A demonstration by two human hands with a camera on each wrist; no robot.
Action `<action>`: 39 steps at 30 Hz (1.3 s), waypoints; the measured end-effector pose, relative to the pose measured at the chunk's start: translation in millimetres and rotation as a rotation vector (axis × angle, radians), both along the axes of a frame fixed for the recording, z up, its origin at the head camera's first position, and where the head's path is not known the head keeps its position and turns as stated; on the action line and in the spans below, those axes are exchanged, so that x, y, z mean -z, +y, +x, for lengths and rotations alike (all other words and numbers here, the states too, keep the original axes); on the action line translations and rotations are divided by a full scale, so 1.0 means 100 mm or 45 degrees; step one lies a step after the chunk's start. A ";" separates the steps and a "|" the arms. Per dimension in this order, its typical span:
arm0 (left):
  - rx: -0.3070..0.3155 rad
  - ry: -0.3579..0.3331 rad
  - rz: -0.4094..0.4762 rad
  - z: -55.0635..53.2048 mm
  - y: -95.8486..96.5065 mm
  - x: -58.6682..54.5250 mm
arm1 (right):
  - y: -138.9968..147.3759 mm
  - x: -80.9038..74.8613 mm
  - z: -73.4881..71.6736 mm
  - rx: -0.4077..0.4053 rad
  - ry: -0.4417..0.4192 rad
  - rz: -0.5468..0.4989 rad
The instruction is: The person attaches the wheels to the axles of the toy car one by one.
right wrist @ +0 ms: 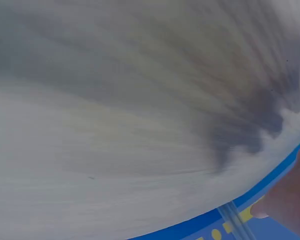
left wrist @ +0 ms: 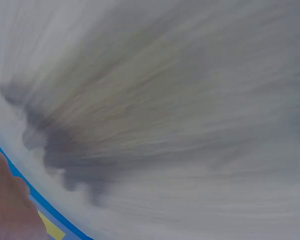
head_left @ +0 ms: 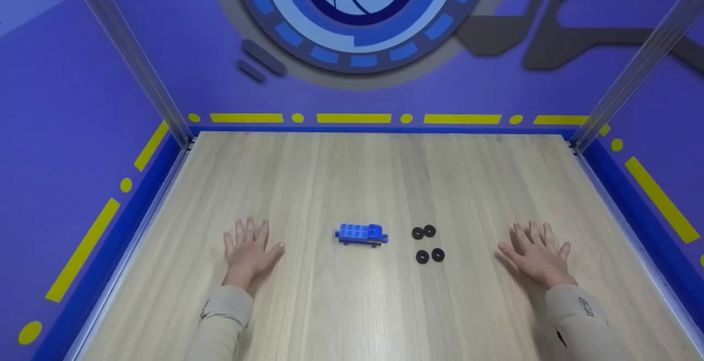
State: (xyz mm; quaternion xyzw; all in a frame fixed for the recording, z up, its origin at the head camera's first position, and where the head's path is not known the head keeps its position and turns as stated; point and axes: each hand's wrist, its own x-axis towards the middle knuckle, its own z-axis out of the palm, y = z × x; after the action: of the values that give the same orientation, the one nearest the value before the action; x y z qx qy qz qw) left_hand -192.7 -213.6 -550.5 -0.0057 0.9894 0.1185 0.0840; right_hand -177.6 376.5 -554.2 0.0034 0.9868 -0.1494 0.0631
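Observation:
In the head view a blue toy vehicle body [head_left: 360, 233] made of building bricks lies near the middle of the table, studs facing up. To its right are several small black rubber tyres [head_left: 422, 257], grouped in two pairs. My left hand [head_left: 250, 251] is left of the vehicle body, palm down with fingers spread and holding nothing. On the far side of the tyres my right hand [head_left: 538, 256] is spread palm down too, with nothing in it. Each wrist view catches only part of a hand, beside its shadow on the tabletop.
The light wood table [head_left: 341, 174] is bounded by blue panels with yellow dashes on the left, right and back. Metal posts [head_left: 627, 69] rise at both back corners. Beige sleeves [head_left: 220, 322] cover both forearms.

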 end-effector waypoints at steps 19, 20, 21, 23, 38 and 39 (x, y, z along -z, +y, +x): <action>0.179 0.188 0.009 -0.20 0.62 -0.06 | -0.56 -0.09 -0.27 -0.114 0.061 0.035; 0.191 0.186 0.018 -0.21 0.65 -0.07 | -0.60 -0.08 -0.27 -0.123 0.071 0.033; 0.202 0.185 0.033 -0.21 0.68 -0.07 | -0.63 -0.08 -0.28 -0.131 0.078 0.032; 0.222 0.173 0.068 -0.22 0.75 -0.08 | -0.70 -0.07 -0.29 -0.148 0.094 0.020; 0.390 0.144 0.195 -0.29 1.13 -0.13 | -1.16 -0.09 -0.36 -0.169 0.126 -0.447; 0.399 0.147 0.203 -0.29 1.15 -0.13 | -1.17 -0.10 -0.36 -0.160 0.111 -0.489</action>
State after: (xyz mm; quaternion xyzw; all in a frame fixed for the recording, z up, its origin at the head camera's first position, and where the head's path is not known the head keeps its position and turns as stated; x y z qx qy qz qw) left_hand -221.5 -98.7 -537.1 0.1620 0.9688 0.1821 0.0448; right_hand -214.1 259.4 -544.6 -0.0768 0.9402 -0.3306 0.0291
